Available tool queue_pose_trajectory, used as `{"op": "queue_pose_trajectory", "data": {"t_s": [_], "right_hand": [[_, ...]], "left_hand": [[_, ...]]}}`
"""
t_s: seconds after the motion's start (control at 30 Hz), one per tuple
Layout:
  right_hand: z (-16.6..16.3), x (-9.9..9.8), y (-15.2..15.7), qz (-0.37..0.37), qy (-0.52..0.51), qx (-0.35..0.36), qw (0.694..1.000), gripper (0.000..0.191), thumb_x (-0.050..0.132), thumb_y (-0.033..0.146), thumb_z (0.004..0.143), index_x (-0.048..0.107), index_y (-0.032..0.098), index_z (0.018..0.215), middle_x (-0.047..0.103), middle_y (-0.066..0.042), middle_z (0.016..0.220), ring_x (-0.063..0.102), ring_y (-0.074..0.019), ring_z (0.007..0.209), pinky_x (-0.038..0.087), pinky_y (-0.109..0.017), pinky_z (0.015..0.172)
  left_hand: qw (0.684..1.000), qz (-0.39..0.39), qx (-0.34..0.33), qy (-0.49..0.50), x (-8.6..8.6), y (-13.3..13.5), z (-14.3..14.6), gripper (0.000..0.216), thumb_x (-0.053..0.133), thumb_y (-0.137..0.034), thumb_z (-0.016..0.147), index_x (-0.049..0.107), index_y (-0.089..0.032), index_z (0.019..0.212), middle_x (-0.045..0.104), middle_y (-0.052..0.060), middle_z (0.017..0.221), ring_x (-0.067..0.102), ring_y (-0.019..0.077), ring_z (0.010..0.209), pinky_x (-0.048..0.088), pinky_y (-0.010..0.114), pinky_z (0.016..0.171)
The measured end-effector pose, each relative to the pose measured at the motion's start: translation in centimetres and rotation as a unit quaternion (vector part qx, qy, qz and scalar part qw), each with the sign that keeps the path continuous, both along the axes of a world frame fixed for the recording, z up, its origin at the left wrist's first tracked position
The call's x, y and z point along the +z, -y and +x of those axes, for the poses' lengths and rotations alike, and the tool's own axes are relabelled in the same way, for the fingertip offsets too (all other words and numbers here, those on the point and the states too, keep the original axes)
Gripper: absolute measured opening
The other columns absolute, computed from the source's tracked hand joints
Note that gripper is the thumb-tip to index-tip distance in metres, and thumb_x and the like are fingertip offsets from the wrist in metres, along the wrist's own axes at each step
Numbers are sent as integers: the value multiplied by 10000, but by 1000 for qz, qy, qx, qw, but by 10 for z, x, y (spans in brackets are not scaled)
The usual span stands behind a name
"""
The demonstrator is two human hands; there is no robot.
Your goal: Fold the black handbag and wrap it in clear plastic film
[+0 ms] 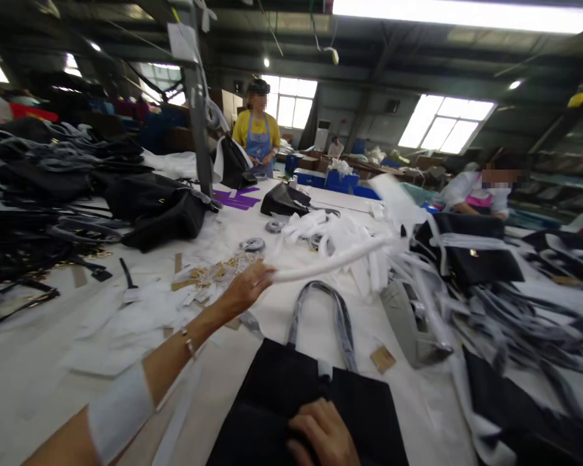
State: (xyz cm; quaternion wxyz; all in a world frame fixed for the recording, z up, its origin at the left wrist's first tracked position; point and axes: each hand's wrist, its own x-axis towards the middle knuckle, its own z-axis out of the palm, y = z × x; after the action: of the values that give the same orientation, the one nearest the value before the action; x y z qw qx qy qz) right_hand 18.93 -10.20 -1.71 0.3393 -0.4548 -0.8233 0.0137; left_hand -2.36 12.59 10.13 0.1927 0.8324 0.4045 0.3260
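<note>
My left hand reaches forward over the white table and pinches the end of a long white strip, which stretches to the right toward a heap of white strips. My right hand rests with curled fingers on a black bag lying flat at the near edge. The bag's wrapped handle arches away from me. A small brown tag lies beside the bag.
Black bags and straps are piled at the left and right. White paper scraps and tape rolls litter the table. A pole stands at the table's middle. One person in yellow stands opposite; another sits at right.
</note>
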Motion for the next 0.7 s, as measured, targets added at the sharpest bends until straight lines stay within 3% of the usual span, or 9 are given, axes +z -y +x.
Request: {"op": "queue_pose_trajectory", "data": {"t_s": [0.1,0.17,0.3,0.43,0.57,0.7], "right_hand": [[-4,34,9,-48,-22,15,998,98,574,171,864,609,216,944,665,-35,842,611,-176,754,490,-326,690],[-5,49,12,-42,-19,27,999,125,546,139,881,612,205,964,667,-36,853,604,-171,775,473,-329,711],[-5,60,19,33,-9,23,999,212,526,103,882,637,206,1030,696,-43,960,622,-189,934,470,-357,807],[-5,62,19,83,-6,-78,993,270,502,104,887,656,238,1063,693,-38,1071,580,-212,1128,425,-433,1017],[-4,60,13,37,26,-157,987,310,507,126,901,620,224,1172,651,-72,1204,531,-242,1218,339,-520,1110],[-2,55,8,-15,24,-152,988,276,522,180,926,615,232,1181,696,-44,1088,609,-211,1070,353,-483,1093]], "left_hand": [[983,-70,-164,-40,-13,50,-11,264,479,-290,947,599,-240,1176,646,36,1062,596,186,989,462,302,901],[972,-100,-197,-75,-19,69,-16,260,452,-266,958,616,-237,1158,638,43,1040,592,183,968,465,300,886],[974,-38,-196,-110,-19,83,-14,274,425,-218,970,629,-234,1152,625,52,1027,562,191,979,461,319,897],[960,85,-216,-155,-16,93,-6,292,421,-177,973,631,-235,1167,639,65,1024,541,200,942,462,338,868],[955,70,-245,-151,-24,110,-13,245,477,-195,962,645,-242,1135,648,44,974,561,169,881,490,283,814],[972,37,-194,-126,-38,121,-33,326,478,-199,964,543,-245,1280,627,57,1138,571,182,1038,486,309,930]]}}
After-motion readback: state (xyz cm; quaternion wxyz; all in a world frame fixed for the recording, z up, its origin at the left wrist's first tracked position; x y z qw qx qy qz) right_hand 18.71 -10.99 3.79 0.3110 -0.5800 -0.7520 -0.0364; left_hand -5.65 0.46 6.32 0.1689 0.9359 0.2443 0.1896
